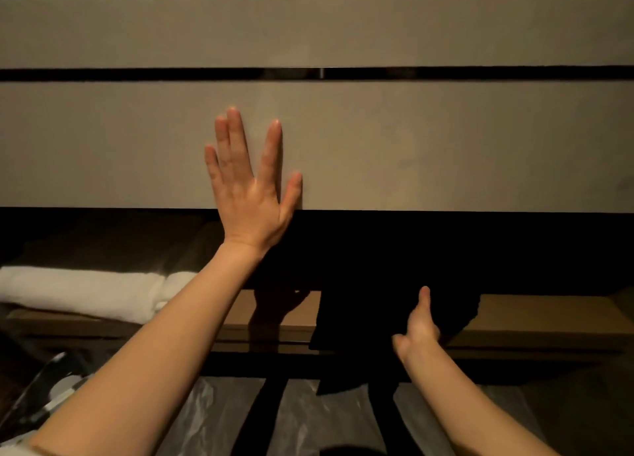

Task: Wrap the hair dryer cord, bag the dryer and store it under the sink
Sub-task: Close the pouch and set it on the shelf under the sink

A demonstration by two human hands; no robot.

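My left hand (248,177) lies flat and open, fingers spread, against the pale front panel (446,146) of the vanity under the sink. Lower right, my right hand (419,328) grips a black bag (377,304) at the edge of the wooden shelf (549,318) below the panel. The bag's upper part merges with the dark shadow under the panel. The hair dryer and its cord are not visible; whether they are inside the bag cannot be told.
Folded white towels (79,292) lie on the shelf at the left. A second pale panel (308,30) runs above, across a dark gap. Clear plastic sheeting (315,418) and dark bars lie below the shelf. A shiny object (51,387) sits at lower left.
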